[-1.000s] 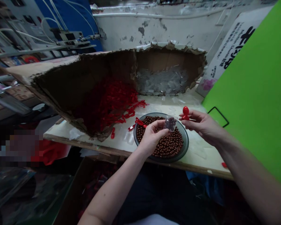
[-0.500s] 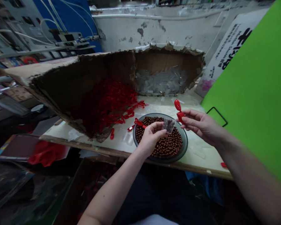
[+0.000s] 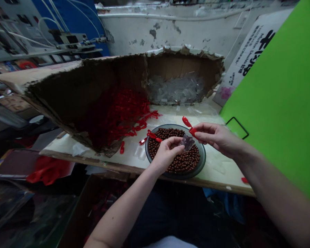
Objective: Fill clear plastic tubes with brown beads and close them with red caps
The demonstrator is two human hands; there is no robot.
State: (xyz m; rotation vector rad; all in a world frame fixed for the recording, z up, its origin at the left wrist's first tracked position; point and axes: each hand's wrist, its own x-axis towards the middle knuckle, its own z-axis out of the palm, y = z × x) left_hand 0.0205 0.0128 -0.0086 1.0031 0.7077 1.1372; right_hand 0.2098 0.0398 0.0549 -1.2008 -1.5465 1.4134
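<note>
My left hand (image 3: pixel 167 151) pinches a small clear plastic container (image 3: pixel 187 142) with dark contents, above a grey bowl (image 3: pixel 202 162) of brown beads (image 3: pixel 182 162). My right hand (image 3: pixel 215 137) grips a red plastic cap (image 3: pixel 193 131) with its lid (image 3: pixel 186 121) flipped open to the upper left. The cap is close above the container's upper right corner; whether they touch I cannot tell. More red caps (image 3: pixel 153 135) lie at the bowl's left rim.
Behind the bowl, a torn cardboard box (image 3: pixel 88 65) holds a heap of red caps (image 3: pixel 129 105) and a pile of clear plastic pieces (image 3: pixel 178 89). A green panel (image 3: pixel 279 103) with a black wire handle (image 3: pixel 237 127) stands on the right. The table's front edge (image 3: pixel 93 162) is near me.
My right hand has moved the red cap left and tilted it, bringing it closer to the clear container. The container has tilted slightly in my left hand. The view has shifted a little.
</note>
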